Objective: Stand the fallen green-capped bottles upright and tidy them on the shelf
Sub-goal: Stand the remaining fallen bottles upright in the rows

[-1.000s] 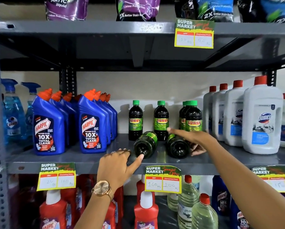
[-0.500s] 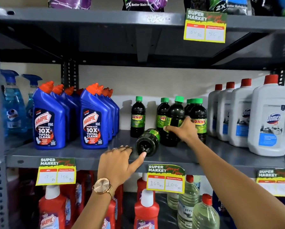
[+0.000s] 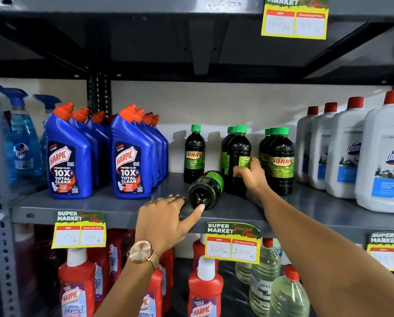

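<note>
Green-capped bottles mostly stand; the right hand (image 3: pixel 248 177) wraps its fingers around one upright bottle (image 3: pixel 238 154) mid-shelf. One fallen bottle (image 3: pixel 205 191) lies base-outward near the shelf (image 3: pixel 100 205) edge, the left hand (image 3: pixel 166 221) touching it, thumb spread, seemingly not yet gripping. Bare shelf lies left of it.

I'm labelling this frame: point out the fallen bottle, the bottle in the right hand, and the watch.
Fallen bottle (image 3: pixel 201 195): head view, its base.
Held bottle (image 3: pixel 238 147): head view, upper body.
Watch (image 3: pixel 141 250): head view, dial.
</note>
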Demonstrator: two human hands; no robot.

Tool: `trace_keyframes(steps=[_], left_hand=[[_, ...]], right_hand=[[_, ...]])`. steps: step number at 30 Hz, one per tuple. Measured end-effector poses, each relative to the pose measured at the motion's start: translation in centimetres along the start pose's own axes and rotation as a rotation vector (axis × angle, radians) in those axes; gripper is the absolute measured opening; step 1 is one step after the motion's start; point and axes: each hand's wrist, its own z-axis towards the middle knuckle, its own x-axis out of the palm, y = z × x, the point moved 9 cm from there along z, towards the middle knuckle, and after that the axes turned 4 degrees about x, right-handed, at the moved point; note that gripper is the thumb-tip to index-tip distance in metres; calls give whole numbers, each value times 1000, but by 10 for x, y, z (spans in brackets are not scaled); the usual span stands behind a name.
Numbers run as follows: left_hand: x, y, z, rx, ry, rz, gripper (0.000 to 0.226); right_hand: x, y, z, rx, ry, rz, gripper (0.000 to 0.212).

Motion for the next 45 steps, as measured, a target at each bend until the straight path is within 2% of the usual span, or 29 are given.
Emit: trace_keyframes(steps=[2,6,8,10,12,16,18,19,22,24,27,31,36,38,41,42,44,45], left_hand=[[-1,0,0,0,-2,1,67],[-2,-1,0,-1,-8,0,68],[-2,-1,1,1,-6,2,68],[-2,-1,1,2,-9,2,70],[-2,-1,1,2,-9,4,71],[-1,0,0,3,-1,2,72],[0,1,0,-1,-1,0,74],[0,1,0,-3,0,0,74],[0,1,0,-4,7,0,75],[0,1,0,0,8,1,74],[-1,1,0,2,13,9,74],[1,1,1,-4,14,11,76],[-1,0,0,14,31,26,71],[-1,0,0,23,42,39,72],[1,0,1,47,75,55,80],[0,2,2,77,88,49,85],[0,4,4,173,152,23,92],[2,5,4,212,204,9,93]], right_hand=[[-4,0,-1,-19,-27,-88,53],[-10,1,-4,-40,-103,-201,85],[-7,-5,-2,6,-67,-176,76],[-2,-9,-2,44,2,-133,51],[0,-10,-2,39,34,-176,50],[-6,-8,-2,2,-37,-304,84],[-6,-9,-4,25,-37,-288,98],[-4,-10,-6,48,-16,-260,99],[1,-13,-3,63,27,-202,72],[-1,-13,-3,58,16,-258,64],[-4,-9,-5,16,-8,-346,75],[-4,-9,-2,9,-30,-360,92],[-2,-13,-1,48,-18,-337,103],[-9,-10,-9,70,-89,-384,113],[-30,12,-27,20,-288,-325,104],[-32,17,-32,4,-301,-305,98],[-23,21,-43,29,-194,-327,93],[-13,17,-46,64,-99,-374,99]])
